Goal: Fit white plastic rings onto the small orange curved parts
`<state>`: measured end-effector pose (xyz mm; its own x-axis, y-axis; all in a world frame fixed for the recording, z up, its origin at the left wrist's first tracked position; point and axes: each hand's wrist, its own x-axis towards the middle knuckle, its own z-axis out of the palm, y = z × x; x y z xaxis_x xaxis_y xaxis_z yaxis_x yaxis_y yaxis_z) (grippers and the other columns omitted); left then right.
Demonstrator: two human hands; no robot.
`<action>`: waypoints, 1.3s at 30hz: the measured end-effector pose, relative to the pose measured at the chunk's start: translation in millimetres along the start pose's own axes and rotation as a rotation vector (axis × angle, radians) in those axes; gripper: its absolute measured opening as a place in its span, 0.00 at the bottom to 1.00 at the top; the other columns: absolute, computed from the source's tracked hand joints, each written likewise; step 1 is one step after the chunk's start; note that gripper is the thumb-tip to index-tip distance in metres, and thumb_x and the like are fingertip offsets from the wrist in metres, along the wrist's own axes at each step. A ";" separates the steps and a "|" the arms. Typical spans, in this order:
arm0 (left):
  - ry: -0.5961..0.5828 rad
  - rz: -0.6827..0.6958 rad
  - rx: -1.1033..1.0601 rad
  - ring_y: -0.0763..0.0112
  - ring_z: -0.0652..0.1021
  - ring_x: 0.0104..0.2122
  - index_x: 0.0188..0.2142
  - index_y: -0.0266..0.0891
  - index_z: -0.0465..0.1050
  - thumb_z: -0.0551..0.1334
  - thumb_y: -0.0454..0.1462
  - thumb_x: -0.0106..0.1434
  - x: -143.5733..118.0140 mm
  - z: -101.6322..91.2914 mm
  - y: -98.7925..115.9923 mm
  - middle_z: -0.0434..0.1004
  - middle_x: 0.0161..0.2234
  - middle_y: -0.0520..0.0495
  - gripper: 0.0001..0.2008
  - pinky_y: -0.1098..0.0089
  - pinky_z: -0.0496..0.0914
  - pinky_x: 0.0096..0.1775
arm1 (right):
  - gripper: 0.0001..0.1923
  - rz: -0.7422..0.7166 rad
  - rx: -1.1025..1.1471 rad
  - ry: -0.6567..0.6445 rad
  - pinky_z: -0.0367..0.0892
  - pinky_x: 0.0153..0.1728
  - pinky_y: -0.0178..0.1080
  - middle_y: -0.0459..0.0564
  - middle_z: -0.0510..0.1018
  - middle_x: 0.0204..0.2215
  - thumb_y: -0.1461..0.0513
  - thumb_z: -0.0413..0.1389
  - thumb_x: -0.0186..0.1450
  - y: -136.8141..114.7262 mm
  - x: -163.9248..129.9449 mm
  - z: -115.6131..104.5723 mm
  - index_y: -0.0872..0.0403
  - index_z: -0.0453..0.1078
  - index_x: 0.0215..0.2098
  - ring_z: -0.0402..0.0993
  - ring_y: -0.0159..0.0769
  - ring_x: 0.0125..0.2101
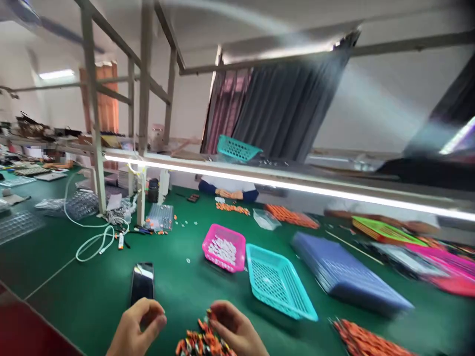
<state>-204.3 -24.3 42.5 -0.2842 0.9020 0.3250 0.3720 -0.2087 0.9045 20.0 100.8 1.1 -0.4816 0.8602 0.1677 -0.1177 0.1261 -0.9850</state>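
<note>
My left hand (139,326) is closed in a pinch in front of the phone (142,281); whatever is between thumb and forefinger is too small to name. My right hand (235,329) is curled at the right side of a pile of small orange and black parts (202,343). A small orange-and-black part (209,313) shows at its fingertips. Beyond the hands, a pink basket (223,269) holds many small white pieces (222,249). To its right stands a turquoise basket (272,296) with a perforated bottom.
A stack of bluish plastic trays (345,272) lies at right, with orange parts (365,338) nearer. A white cable (106,237) coils at left. A lit shelf (297,185) spans the green table (178,287). Across it, a person's folded arms (228,193) rest.
</note>
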 end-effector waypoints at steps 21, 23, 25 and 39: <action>-0.074 -0.020 -0.117 0.67 0.75 0.31 0.32 0.41 0.77 0.64 0.40 0.63 -0.8 90.9 2.7 0.77 0.30 0.49 0.07 0.71 0.69 0.35 | 0.09 -0.424 -0.511 0.128 0.71 0.30 0.33 0.50 0.75 0.33 0.71 0.55 0.62 -30.7 -34.0 13.5 0.52 0.70 0.38 0.73 0.33 0.29; -0.027 0.068 -0.053 0.65 0.76 0.32 0.33 0.43 0.77 0.63 0.38 0.63 -3.2 90.4 0.7 0.78 0.31 0.48 0.04 0.70 0.70 0.36 | 0.10 -0.445 -0.544 0.120 0.71 0.33 0.34 0.49 0.75 0.32 0.71 0.53 0.63 -30.4 -32.7 16.1 0.52 0.69 0.38 0.74 0.35 0.31; -0.007 0.116 -0.017 0.65 0.77 0.33 0.33 0.43 0.77 0.63 0.36 0.63 -4.4 89.8 -1.0 0.78 0.31 0.48 0.03 0.70 0.71 0.37 | 0.10 -0.432 -0.564 0.114 0.70 0.34 0.35 0.49 0.76 0.31 0.72 0.52 0.63 -30.8 -31.8 18.2 0.51 0.69 0.37 0.74 0.37 0.32; -0.030 0.151 0.029 0.67 0.78 0.31 0.34 0.44 0.77 0.61 0.34 0.63 2.1 97.0 16.2 0.79 0.31 0.50 0.05 0.72 0.72 0.34 | 0.07 0.064 -0.051 0.008 0.65 0.31 0.36 0.48 0.71 0.30 0.60 0.53 0.63 -43.6 -28.8 13.6 0.53 0.63 0.29 0.67 0.35 0.30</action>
<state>-113.1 10.8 31.0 -0.1966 0.8720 0.4482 0.4340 -0.3325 0.8373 27.2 63.8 39.8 -0.4796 0.8713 0.1040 -0.0427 0.0952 -0.9945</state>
